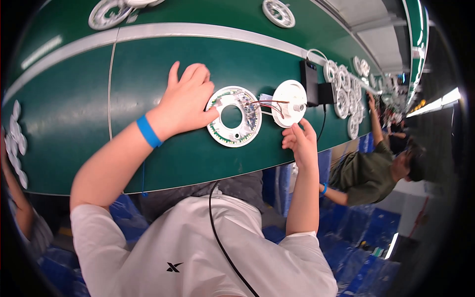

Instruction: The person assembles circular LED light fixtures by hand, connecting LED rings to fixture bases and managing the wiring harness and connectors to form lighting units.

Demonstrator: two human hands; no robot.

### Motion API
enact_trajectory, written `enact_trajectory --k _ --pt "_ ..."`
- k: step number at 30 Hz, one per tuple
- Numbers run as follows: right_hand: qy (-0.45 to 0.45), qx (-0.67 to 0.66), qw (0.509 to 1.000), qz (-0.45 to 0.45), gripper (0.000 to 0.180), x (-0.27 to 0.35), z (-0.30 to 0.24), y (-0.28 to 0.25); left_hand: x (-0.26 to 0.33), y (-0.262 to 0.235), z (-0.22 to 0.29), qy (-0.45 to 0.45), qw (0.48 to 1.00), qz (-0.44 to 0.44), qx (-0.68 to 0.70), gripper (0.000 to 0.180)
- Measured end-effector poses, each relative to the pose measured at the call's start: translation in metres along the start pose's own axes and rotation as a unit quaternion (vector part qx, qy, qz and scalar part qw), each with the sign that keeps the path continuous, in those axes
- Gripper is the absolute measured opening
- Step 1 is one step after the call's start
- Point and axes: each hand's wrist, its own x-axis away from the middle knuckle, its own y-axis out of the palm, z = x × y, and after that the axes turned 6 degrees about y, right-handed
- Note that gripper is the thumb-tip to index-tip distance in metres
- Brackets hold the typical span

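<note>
A white ring-shaped circuit board (225,136) with a round central hole, small parts and a row of pale dots along its rim lies on the green bench. My left hand (189,101) is at its left edge, thumb on the rim and the other fingers partly raised. Thin red and dark wires join the board to a white round disc (287,94) on its right, which looks tilted. My right hand (303,141) pinches this disc's lower rim between thumb and forefinger, its remaining fingers loosely curled below.
Behind the disc stands a black box (309,81) with a cable, beside a smaller black block (326,94). Several white rings (342,101) cluster farther right, near a co-worker (368,171). White oval pieces (16,138) lie far left. Another ring (278,13) sits beyond the metal rail (198,30).
</note>
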Motion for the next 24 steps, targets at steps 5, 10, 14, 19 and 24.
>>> enact_trajectory --k 5,10,14,19,24 --pt "0.010 -0.080 0.997 -0.021 0.031 -0.037 -0.006 0.017 0.000 0.012 0.001 -0.050 0.997 0.060 0.028 0.018" --pt "0.002 -0.057 0.996 -0.063 0.024 -0.066 -0.027 0.039 -0.021 0.006 -0.034 -0.117 0.966 0.131 0.189 0.014" --pt "-0.075 -0.072 0.992 -0.071 0.025 -0.098 -0.041 0.081 -0.035 -0.002 -0.067 -0.147 0.859 0.249 0.421 0.010" --pt "-0.181 -0.138 0.973 -0.049 0.029 -0.161 -0.072 0.161 -0.064 -0.023 -0.121 -0.171 0.780 0.416 0.435 0.015" --pt "-0.235 -0.089 0.968 -0.016 0.029 -0.206 -0.108 0.230 -0.094 -0.035 -0.159 -0.222 0.720 0.503 0.424 0.023"
